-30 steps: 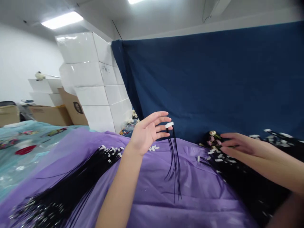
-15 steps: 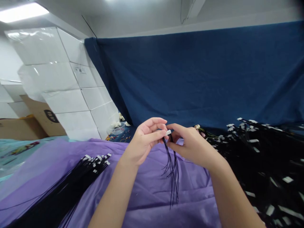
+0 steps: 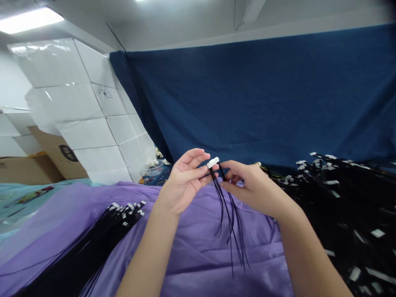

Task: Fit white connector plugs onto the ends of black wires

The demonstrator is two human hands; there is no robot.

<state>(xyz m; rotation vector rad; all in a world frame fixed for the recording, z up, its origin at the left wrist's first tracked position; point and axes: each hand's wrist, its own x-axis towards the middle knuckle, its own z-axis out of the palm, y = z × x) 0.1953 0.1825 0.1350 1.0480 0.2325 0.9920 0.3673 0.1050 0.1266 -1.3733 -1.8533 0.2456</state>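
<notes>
Head view, left to right. Near the left edge stands a carton (image 3: 57,154), with white boxes (image 3: 85,109) stacked just beside it. In front, a bundle (image 3: 83,243), black with white ends, lies on the purple cloth (image 3: 198,255). A clear bowl (image 3: 152,169) sits near the foot of the boxes. Your left hand (image 3: 182,185), palm partly in view, pinches a white tag (image 3: 213,162) between thumb and fingers, raised above the cloth. From the tag hang the cords (image 3: 222,173), black and thin, their strands fanning loosely downward. Your right hand (image 3: 247,181) meets them from the other side: its fingers are curled, fingertips at the cords just below the tag; whether they grip the strands cannot be told. Behind both hands hangs a blue curtain (image 3: 262,103). At the right lies a pile (image 3: 334,206), black and dotted with white.
</notes>
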